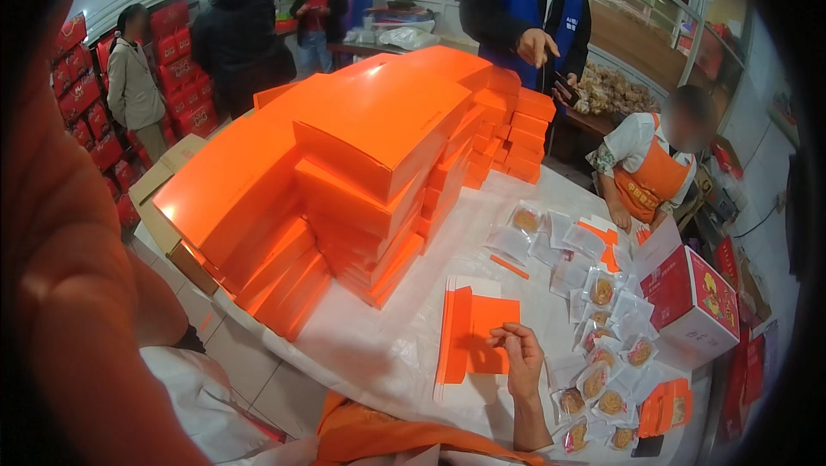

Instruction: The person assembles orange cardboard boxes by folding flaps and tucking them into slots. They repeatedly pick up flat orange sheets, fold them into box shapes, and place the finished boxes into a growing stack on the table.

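My left hand [73, 294] is raised very close to the camera and fills the left edge, blurred; its fingers run out of view. Low on the table, my right hand [520, 354] hovers with loosely bent fingers and holds nothing I can see. Under its fingertips lies an unfolded orange carton [492, 315] with a narrow raised flap along its left side and white card beneath. To the right of this hand are several clear-wrapped round pastries [594, 380] in small bags. Nearby lies a row of small orange packets [664, 407].
Tall stacks of orange boxes [361, 130] cover the table's left and far part. A red and white carton [688, 302] stands at the right edge. A person in an orange apron [658, 175] sits beyond it; another in a blue vest [525, 27] stands behind. Several people stand farther back.
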`<action>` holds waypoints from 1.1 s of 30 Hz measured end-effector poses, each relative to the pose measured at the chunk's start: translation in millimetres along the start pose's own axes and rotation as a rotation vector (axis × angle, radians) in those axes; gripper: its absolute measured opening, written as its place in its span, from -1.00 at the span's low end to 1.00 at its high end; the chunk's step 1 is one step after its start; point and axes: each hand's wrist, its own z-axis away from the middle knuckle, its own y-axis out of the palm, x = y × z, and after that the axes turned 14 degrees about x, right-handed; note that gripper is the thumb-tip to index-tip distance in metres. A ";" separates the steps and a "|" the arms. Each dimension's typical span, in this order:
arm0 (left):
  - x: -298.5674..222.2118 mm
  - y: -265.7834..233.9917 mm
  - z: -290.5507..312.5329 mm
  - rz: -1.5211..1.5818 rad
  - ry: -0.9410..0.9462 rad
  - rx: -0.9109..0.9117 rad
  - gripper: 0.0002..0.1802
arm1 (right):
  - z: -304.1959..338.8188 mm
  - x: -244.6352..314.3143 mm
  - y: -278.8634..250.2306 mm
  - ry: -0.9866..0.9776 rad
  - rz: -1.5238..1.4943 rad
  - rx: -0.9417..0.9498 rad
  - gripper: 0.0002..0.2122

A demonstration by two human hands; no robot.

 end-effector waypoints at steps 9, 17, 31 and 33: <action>1.7 2.5 0.5 0.003 0.007 -0.011 -0.55 | 1.4 -0.7 -1.1 0.009 -0.011 -0.009 -0.82; 3.1 3.8 2.9 0.004 0.013 -0.020 -0.59 | 3.7 0.7 -1.5 0.012 -0.019 -0.011 -0.82; 3.3 13.6 7.7 0.003 0.002 -0.059 -0.64 | 7.0 0.3 -1.0 0.039 0.055 -0.043 -0.82; 2.7 19.4 13.6 0.007 0.009 -0.133 -0.65 | 6.2 -0.9 -3.3 0.034 0.040 -0.050 -0.82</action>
